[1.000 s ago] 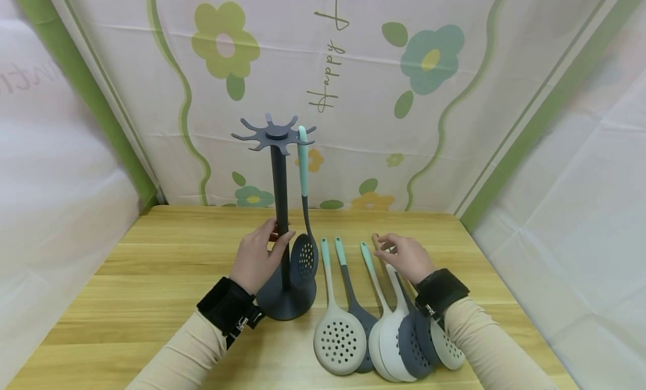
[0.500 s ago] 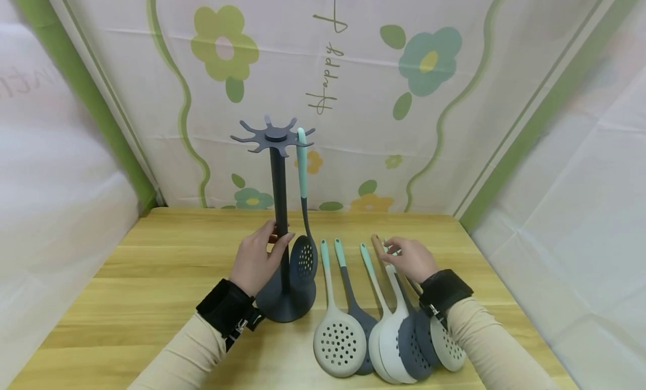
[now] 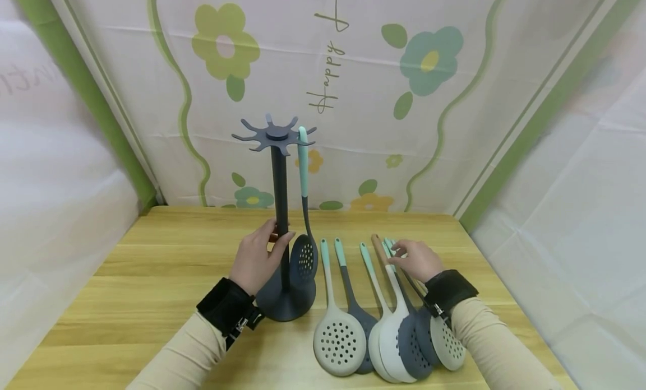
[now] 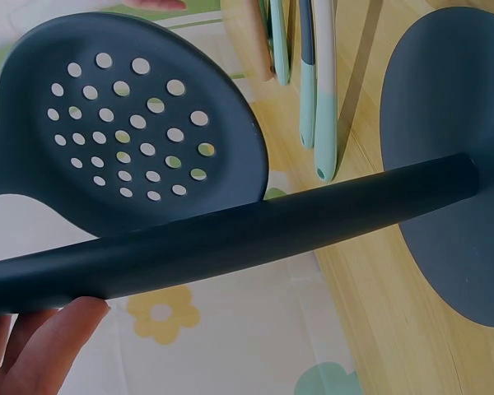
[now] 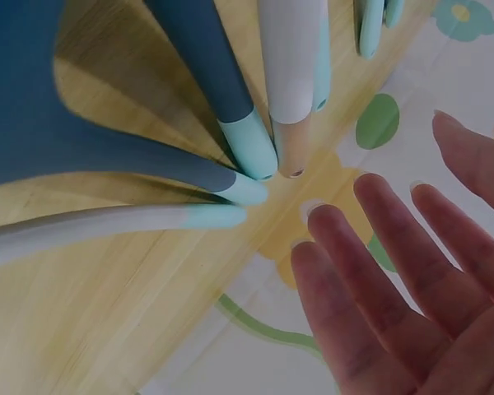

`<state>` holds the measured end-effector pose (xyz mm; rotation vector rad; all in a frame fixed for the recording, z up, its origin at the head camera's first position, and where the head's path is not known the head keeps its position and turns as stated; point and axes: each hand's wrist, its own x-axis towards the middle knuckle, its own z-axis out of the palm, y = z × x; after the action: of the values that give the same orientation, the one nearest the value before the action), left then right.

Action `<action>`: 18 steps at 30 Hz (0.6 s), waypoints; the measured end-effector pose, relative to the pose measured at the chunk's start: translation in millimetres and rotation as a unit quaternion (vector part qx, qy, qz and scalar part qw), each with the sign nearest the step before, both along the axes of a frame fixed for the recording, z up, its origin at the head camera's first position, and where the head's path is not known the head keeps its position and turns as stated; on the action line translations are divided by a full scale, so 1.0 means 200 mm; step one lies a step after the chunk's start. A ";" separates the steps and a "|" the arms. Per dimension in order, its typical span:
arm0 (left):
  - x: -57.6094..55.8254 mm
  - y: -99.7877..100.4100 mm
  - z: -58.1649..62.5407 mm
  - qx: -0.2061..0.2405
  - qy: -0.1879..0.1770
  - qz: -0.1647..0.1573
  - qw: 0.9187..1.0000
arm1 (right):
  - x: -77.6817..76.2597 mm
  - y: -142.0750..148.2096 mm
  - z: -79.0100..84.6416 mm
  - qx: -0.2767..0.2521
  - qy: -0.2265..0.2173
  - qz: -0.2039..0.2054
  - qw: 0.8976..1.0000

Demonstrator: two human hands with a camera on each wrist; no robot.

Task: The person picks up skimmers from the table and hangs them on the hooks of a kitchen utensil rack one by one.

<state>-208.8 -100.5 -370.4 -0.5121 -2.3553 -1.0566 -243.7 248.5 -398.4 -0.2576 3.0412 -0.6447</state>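
Observation:
A dark utensil stand (image 3: 280, 182) with a round base and a hooked top stands upright left of centre. My left hand (image 3: 257, 258) grips its post; in the left wrist view the thumb and fingers (image 4: 62, 346) wrap it from one side. From one hook hangs a dark slotted skimmer (image 3: 303, 258) with a mint handle. My right hand (image 3: 416, 260) is over the handle ends of the utensils on the right. In the right wrist view its fingers (image 5: 383, 304) are spread and hold nothing, close to a wooden-tipped handle (image 5: 293, 144) and several mint-tipped ones.
On the wooden table (image 3: 126, 300) lie a pale skimmer (image 3: 340, 343), a dark perforated turner (image 3: 362, 323), a white ladle (image 3: 396, 351) and other overlapping dark and pale heads. A pale perforated head (image 3: 446, 345) lies at the right. A flowered cloth (image 3: 353, 70) hangs behind.
My right hand has shifted slightly right and toward me, uncovering more of the handle ends. My left hand stays on the post, and the utensils have not moved.

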 end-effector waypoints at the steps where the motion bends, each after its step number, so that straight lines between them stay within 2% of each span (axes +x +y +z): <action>1: 0.00 0.00 0.00 0.000 0.000 0.000 1.000 | 0.00 0.00 0.00 0.001 -0.001 -0.002 1.000; 7: -0.01 0.00 0.00 0.002 0.004 -0.006 1.000 | 0.00 0.02 -0.01 0.013 0.005 0.000 1.000; 18: -0.01 0.00 0.00 0.003 -0.004 -0.002 1.000 | 0.01 0.06 -0.02 0.013 -0.018 -0.015 1.000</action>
<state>-210.6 -100.9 -370.9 -0.5110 -2.3584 -1.0707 -242.6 261.3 -403.2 -0.1987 3.0214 -0.6030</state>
